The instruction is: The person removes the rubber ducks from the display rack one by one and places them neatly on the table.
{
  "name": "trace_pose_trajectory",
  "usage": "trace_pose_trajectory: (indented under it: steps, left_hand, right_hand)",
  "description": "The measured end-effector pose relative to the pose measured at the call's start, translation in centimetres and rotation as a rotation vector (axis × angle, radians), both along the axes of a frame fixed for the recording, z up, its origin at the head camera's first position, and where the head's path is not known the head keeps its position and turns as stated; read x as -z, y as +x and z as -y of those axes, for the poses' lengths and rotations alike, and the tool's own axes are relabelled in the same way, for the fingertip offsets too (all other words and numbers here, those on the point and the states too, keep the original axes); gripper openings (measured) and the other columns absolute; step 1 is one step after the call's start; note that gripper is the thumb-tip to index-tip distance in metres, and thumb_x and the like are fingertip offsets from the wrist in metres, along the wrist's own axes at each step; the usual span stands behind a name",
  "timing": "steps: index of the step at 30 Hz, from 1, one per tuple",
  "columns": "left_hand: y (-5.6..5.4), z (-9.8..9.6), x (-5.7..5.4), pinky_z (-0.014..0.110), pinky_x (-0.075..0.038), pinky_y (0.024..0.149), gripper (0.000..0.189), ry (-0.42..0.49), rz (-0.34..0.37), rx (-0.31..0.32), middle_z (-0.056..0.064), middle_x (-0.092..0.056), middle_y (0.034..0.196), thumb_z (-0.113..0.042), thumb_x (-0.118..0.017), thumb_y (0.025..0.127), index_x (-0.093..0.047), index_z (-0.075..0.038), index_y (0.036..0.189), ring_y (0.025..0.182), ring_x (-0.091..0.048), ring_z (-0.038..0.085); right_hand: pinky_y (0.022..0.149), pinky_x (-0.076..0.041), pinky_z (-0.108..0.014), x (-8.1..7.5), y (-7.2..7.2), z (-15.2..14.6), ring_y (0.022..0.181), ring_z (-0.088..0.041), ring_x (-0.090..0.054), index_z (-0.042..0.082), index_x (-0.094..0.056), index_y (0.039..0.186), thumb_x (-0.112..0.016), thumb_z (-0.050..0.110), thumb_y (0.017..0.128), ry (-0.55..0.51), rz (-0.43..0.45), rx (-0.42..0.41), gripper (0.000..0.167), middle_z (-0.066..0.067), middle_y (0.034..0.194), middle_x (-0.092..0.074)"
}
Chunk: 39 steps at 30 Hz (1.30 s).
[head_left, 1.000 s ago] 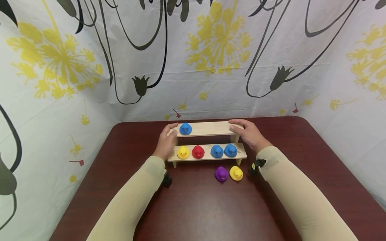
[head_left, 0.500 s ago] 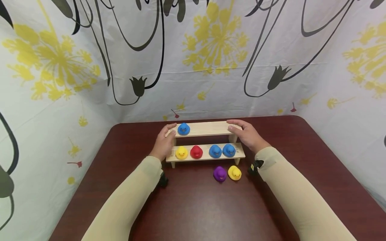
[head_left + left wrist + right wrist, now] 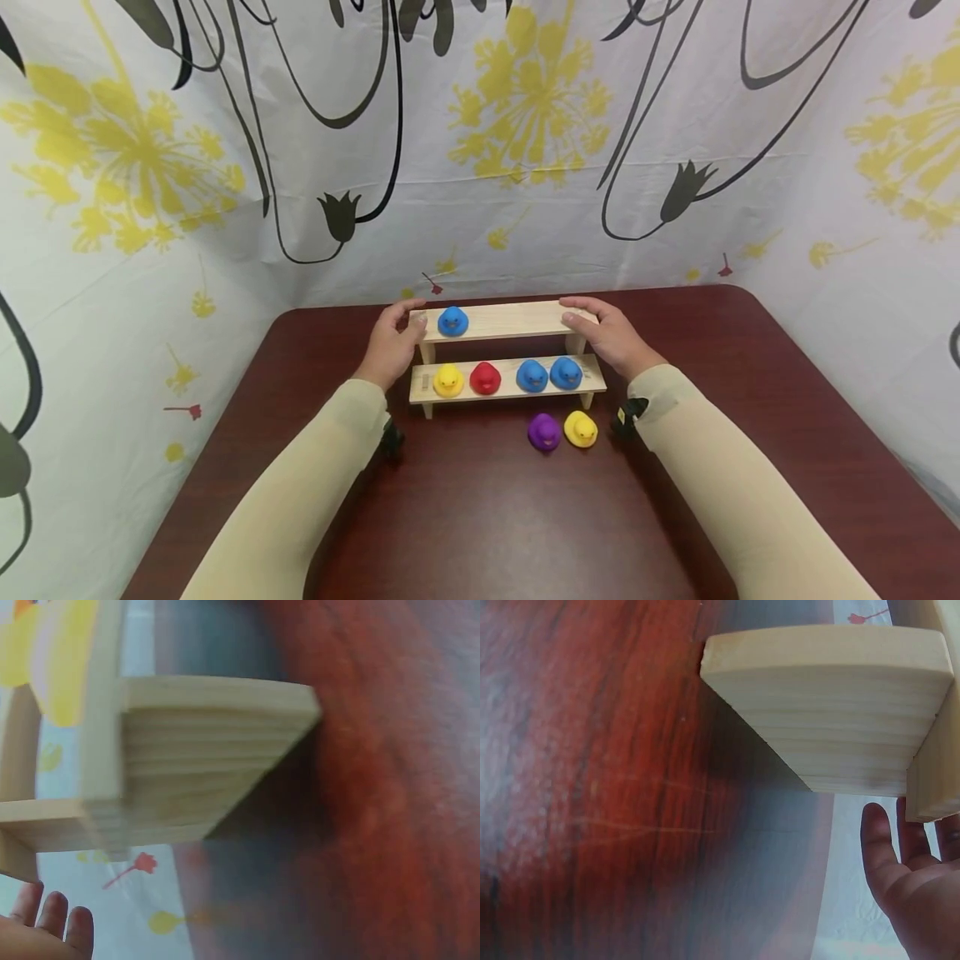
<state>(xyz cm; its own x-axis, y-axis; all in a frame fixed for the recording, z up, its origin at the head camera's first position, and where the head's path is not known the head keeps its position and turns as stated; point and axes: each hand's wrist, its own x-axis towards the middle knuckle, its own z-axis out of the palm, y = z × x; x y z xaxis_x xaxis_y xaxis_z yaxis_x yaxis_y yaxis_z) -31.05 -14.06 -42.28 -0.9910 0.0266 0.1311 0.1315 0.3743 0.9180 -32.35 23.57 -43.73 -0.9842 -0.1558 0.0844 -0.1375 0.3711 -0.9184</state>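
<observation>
A two-step wooden shelf stands on the table. On its upper board (image 3: 510, 320) sits one blue duck (image 3: 453, 322). The lower board (image 3: 468, 392) carries a yellow duck (image 3: 448, 380), a red duck (image 3: 485, 378) and two blue ducks (image 3: 532, 376). My left hand (image 3: 390, 346) is at the upper board's left end, its fingers loose and its thumb by the corner. At the other end my right hand (image 3: 617, 335) holds the board, thumb on top and fingers along the back edge. Both wrist views show fingertips partly hidden behind the wood.
A purple duck (image 3: 544, 432) and another yellow duck (image 3: 581, 429) sit on the dark red table (image 3: 480, 517), in front of the lower board's right end. A patterned white cloth (image 3: 450, 208) hangs behind the table and along its sides.
My left hand has shifted slightly left, covering less of the shelf's left end. My right hand keeps its place. The ducks and shelf stay put while the view turns a little.
</observation>
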Motion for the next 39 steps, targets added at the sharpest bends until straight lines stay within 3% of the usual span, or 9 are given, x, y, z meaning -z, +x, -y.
trace_pose_trajectory:
  steps: [3, 9, 18, 28, 35, 39]
  left_hand:
    - [0.3, -0.1, -0.8, 0.051, -0.039, 0.121, 0.04, 0.01, -0.026, 0.012, 0.009, -0.044, 0.16, -0.027, -0.058, 0.109, -0.059, -0.019, 0.148, 0.143, -0.047, 0.031]
    - [1.0, -0.8, -2.0, 0.059, -0.03, 0.125, 0.04, -0.05, -0.075, 0.096, 0.009, -0.045, 0.158, -0.025, -0.064, 0.106, -0.062, -0.02, 0.146, 0.151, -0.037, 0.032]
    - [1.3, -1.3, -2.5, 0.06, -0.028, 0.125, 0.039, -0.114, -0.106, 0.15, 0.008, -0.044, 0.16, -0.022, -0.069, 0.102, -0.066, -0.015, 0.14, 0.15, -0.037, 0.031]
    - [1.1, -1.6, -2.2, 0.065, -0.025, 0.124, 0.045, -0.169, -0.071, 0.141, 0.003, -0.044, 0.162, -0.03, -0.074, 0.098, -0.065, -0.021, 0.141, 0.153, -0.035, 0.033]
    - [1.0, -1.8, -2.2, 0.065, -0.025, 0.124, 0.038, -0.186, -0.1, 0.137, 0.005, -0.047, 0.16, -0.029, -0.075, 0.098, -0.068, -0.019, 0.133, 0.152, -0.036, 0.033]
    - [1.2, -1.9, -2.5, 0.063, -0.026, 0.124, 0.034, -0.147, -0.13, 0.146, 0.008, -0.049, 0.157, -0.025, -0.075, 0.098, -0.069, -0.015, 0.131, 0.15, -0.039, 0.033]
  right_hand:
    - [0.124, -0.031, -0.058, 0.0, 0.0, 0.0, 0.151, -0.032, -0.039, 0.015, -0.059, 0.149, -0.068, 0.044, 0.103, 0.004, 0.008, 0.001, 0.055, -0.01, 0.163, -0.045]
    - [0.124, -0.032, -0.057, 0.0, 0.0, 0.0, 0.148, -0.033, -0.042, 0.015, -0.058, 0.15, -0.067, 0.043, 0.103, 0.008, 0.011, 0.005, 0.055, -0.01, 0.163, -0.045]
    - [0.126, -0.028, -0.059, -0.1, 0.2, 0.2, 0.152, -0.034, -0.038, 0.012, -0.058, 0.15, -0.065, 0.038, 0.105, 0.002, 0.005, -0.001, 0.052, -0.013, 0.163, -0.045]
    - [0.125, -0.027, -0.062, -3.5, 2.5, 1.2, 0.153, -0.04, -0.034, 0.0, -0.055, 0.15, -0.061, 0.023, 0.108, -0.001, 0.019, -0.026, 0.048, -0.023, 0.163, -0.042]
    - [0.126, -0.026, -0.059, -0.9, 0.7, 0.4, 0.154, -0.034, -0.034, 0.009, -0.056, 0.151, -0.063, 0.031, 0.107, -0.01, 0.013, -0.006, 0.05, -0.015, 0.164, -0.043]
    - [0.126, -0.026, -0.059, -0.4, 0.5, 0.2, 0.154, -0.033, -0.034, 0.012, -0.056, 0.151, -0.063, 0.034, 0.107, -0.017, 0.005, -0.007, 0.05, -0.013, 0.164, -0.043]
